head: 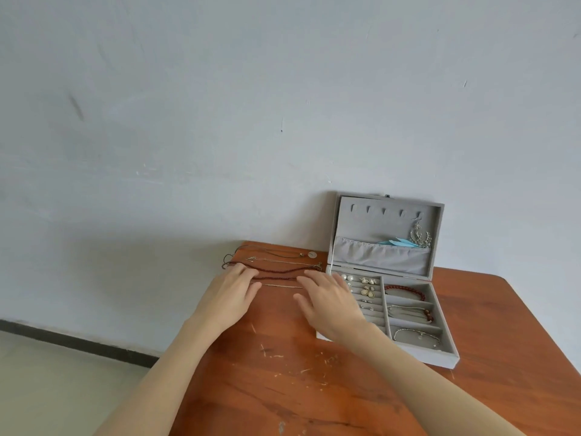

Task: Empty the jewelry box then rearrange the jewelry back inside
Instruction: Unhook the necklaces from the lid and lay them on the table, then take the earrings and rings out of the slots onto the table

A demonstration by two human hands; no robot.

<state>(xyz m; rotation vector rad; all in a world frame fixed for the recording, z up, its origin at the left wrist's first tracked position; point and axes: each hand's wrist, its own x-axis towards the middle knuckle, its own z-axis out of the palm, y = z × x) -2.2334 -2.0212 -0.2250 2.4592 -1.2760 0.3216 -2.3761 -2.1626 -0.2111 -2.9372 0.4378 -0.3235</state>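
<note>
A pale wall [220, 105] is backing a scratched wooden table [283, 388]. The grey jewelry box [418, 357] is standing open at the far edge, bracelets [405, 292] and earrings [366, 289] lying inside. Both the left hand [231, 294] and right hand [330, 302] are resting flat, fingers straight, on necklaces [276, 269] lying near the far left corner.

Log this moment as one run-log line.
stage: emptying | left hand: open, on necklaces | right hand: open, on necklaces | jewelry box: lid up, bracelets and earrings inside
</note>
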